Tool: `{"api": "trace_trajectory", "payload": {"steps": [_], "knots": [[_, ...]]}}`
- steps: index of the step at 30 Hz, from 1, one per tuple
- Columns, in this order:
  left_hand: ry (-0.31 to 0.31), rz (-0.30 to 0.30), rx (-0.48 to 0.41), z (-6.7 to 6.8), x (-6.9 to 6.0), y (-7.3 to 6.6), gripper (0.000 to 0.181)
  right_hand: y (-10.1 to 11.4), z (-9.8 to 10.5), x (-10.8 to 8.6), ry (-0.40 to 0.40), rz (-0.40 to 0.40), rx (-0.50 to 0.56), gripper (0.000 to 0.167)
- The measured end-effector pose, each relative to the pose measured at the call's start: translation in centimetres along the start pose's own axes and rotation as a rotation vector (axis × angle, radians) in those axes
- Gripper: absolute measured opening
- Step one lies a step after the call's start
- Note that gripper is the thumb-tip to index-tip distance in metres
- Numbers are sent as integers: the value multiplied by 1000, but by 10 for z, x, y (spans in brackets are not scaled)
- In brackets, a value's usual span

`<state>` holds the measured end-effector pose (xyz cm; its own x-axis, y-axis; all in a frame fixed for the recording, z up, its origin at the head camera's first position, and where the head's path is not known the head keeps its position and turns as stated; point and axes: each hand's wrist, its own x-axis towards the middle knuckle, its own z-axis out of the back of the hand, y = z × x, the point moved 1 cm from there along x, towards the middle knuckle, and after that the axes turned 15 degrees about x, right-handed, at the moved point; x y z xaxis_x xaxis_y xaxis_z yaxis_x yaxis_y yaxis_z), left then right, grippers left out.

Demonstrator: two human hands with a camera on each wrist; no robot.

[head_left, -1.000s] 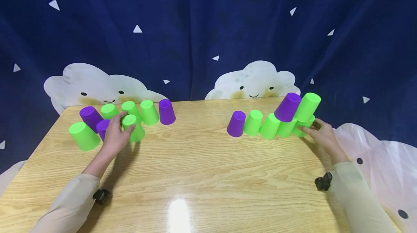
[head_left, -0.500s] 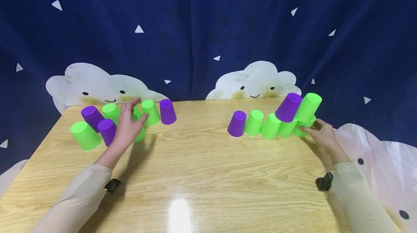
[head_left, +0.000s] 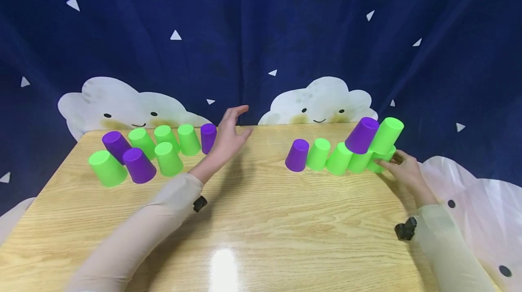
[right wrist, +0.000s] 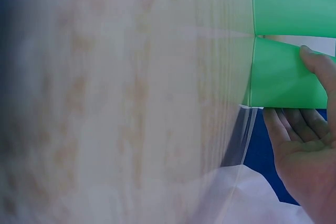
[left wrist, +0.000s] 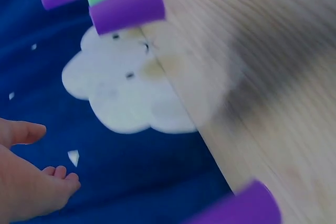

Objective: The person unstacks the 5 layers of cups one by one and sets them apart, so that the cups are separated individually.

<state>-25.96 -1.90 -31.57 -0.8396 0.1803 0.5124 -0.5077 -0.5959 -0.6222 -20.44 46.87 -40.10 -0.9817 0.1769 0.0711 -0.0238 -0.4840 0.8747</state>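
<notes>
My left hand (head_left: 227, 137) is in the air with its thumb and fingers spread apart and nothing between them. It passes in front of a purple cup (head_left: 206, 138) at the right end of the left group, hiding part of it. In the right wrist view, my right hand (right wrist: 307, 156) holds a green cup (right wrist: 286, 77), thumb on one side and fingers along the other. That upside-down cup ends the bottom row on the right. A second-tier green cup (head_left: 388, 134) and a leaning purple cup (head_left: 362, 135) rest on the row.
Several upside-down green and purple cups stand at the table's left, among them a front purple cup (head_left: 140, 166). A purple cup (head_left: 297, 155) begins the right row. The wooden table (head_left: 261, 219) meets a dark blue curtain (head_left: 244, 33) with cloud prints at its back edge.
My left hand has let go of a green cup in the left group and moved right, past the other cups toward the middle. My right hand stays at the same cup.
</notes>
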Motion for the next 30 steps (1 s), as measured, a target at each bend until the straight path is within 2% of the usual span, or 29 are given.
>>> {"api": "trace_trajectory", "payload": {"steps": [6,13,20,26,30], "knots": [[91,-31,-11,-43,21,-37,52,-3,0,1,2,0,-2,75],[207,-106,-31,-89,42,-88,55,-3,0,2,-8,11,-20,72],[356,-148,8,-132,55,-135,59,-4,2,2,-9,7,-14,72],[409,-147,62,-165,62,-155,61,-3,1,0,-3,11,-6,72],[420,-153,86,-178,66,-162,62,-2,1,0,-11,14,-3,72]]}}
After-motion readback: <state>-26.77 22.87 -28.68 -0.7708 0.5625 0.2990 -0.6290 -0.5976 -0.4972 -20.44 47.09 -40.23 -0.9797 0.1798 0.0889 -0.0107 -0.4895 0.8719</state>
